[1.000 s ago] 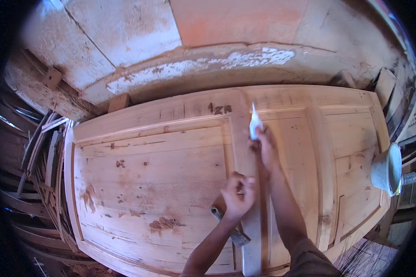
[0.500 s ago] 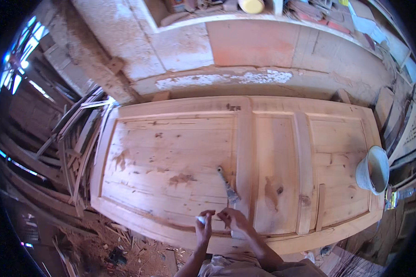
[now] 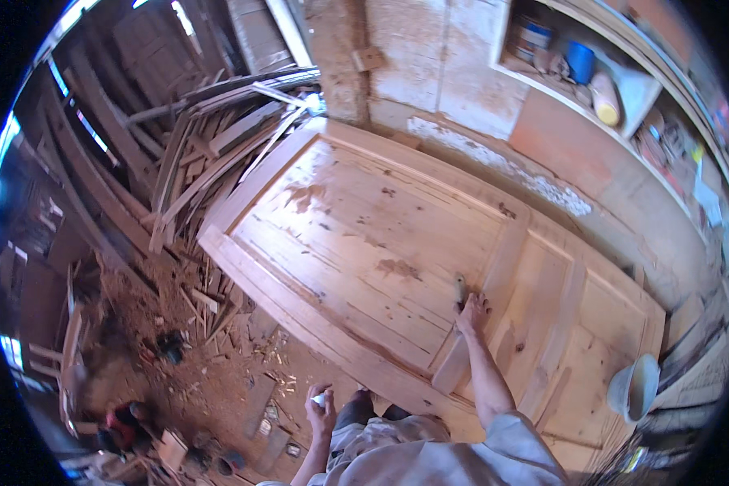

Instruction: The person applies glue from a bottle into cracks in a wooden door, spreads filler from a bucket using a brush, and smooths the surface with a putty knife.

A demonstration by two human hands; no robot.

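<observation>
Scraps (image 3: 194,166) heap at the left; the left hand (image 3: 321,415), clear of the door (image 3: 429,251) on its near side, curls round a white object (image 3: 320,399), mostly hidden by its fingers; the door lies in the middle, its panels already framed, but brown patches (image 3: 306,195) mark the left panel (image 3: 344,231), so the surface looks unfinished; the right hand (image 3: 473,311) reaches onto a tool (image 3: 460,287) beside the crossrail (image 3: 500,266), covering most of it, so whether those fingers have closed cannot be told; a bucket (image 3: 626,389) sits at the right, its contents unclear.
</observation>
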